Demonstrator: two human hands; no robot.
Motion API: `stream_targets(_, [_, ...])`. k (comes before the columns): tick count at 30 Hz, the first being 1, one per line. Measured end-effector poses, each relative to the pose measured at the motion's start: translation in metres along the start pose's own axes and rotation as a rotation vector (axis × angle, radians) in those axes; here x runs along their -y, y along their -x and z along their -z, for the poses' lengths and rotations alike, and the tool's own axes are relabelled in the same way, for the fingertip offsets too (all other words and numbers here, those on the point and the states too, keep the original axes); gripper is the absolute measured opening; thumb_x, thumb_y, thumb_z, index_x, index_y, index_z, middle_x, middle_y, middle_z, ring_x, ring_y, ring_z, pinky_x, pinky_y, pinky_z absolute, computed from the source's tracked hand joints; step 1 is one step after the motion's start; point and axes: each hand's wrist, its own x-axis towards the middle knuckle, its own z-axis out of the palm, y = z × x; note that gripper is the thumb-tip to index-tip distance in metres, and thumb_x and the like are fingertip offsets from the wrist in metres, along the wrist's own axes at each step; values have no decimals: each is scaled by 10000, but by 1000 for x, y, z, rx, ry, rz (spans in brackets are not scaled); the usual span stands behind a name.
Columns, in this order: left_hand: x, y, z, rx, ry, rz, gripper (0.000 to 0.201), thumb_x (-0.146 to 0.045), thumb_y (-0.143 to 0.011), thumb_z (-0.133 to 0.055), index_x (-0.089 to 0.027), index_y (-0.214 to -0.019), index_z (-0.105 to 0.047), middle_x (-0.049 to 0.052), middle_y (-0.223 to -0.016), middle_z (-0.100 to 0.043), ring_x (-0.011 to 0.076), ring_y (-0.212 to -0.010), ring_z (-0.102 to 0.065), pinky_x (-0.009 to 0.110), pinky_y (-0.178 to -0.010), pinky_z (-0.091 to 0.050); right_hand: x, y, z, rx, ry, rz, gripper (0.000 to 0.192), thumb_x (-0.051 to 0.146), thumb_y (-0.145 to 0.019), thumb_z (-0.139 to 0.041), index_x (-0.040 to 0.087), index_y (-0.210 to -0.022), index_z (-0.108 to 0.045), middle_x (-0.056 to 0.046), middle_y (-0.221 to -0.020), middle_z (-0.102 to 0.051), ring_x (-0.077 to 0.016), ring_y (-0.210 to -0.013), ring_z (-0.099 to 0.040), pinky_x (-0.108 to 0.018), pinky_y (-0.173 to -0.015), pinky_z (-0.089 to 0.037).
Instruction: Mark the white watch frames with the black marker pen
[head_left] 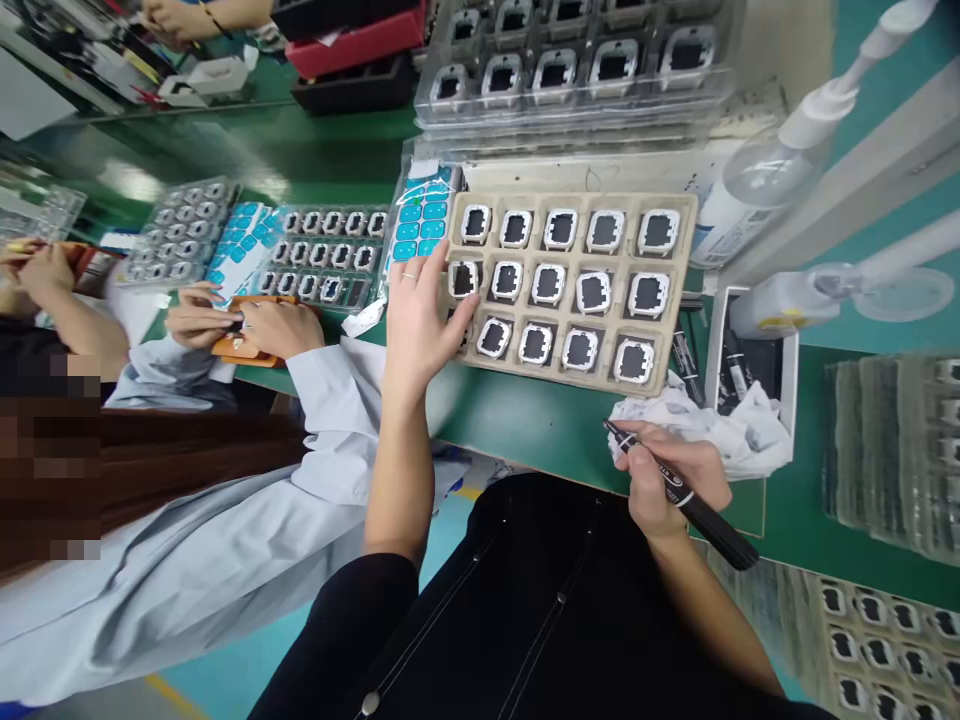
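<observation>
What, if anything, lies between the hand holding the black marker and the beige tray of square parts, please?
Only bare green bench top separates the right hand, gripping the black marker, from the beige tray. The crumpled white cloth sits beside it, off the direct line. The left hand already rests on the tray's left edge.
</observation>
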Motion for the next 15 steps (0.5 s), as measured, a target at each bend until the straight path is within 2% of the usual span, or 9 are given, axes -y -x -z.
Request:
stream_targets(3, [3, -8, -10, -3, 20, -12, 563, -570, -1028, -854, -325, -1526, -761, 168, -1480, -744, 446, -1399, -649, 699, -1301, -513, 2, -3, -2, -22, 2, 28, 100, 225, -1072, -793, 284, -1105, -719, 69, -680, -673, -226, -501, -677, -524, -693, -814])
stream_targets(6, [-5, -12, -16, -9, 36, -26, 428, -455, -1041, -844, -318, -1444, -793, 167, -1464, -722, 442, -1383, -645, 712, -1296, -498, 1, -1, -1, -24, 26, 27, 114, 225, -1061, -808, 278, -1096, -714, 56, -702, -693, -234, -548, -722, -500, -689, -806])
stream_targets(8, [-12, -16, -21, 38, 35, -61, 361, -405, -1021, -867, -311, -1367, -827, 168, -1427, -717, 446, -1359, -638, 722, -1271, -502, -1, 2, 0, -11, 44, 24, 136, 204, -1056, -811, 272, -1110, -707, 53, -718, -701, -227, -566, -732, -500, -720, -808])
stream_targets(11, [-18, -25, -29, 102, 17, -72, 384, -355, -933, -966, -309, -1302, -871, 164, -1397, -705, 450, -1322, -632, 735, -1244, -510, -2, 5, 2, -16, 61, 44, 154, 166, -1044, -807, 258, -1106, -701, 47, -724, -705, -226, -595, -756, -486, -744, -807])
stream_targets(15, [-27, -40, -31, 165, -48, 17, 468, -332, -805, -1088, -269, -1228, -897, 169, -1380, -695, 500, -1358, -633, 802, -1229, -498, -3, 6, 1, -33, 67, 67, 154, 145, -1036, -810, 242, -1084, -701, 32, -752, -725, -231, -650, -788, -468, -747, -804])
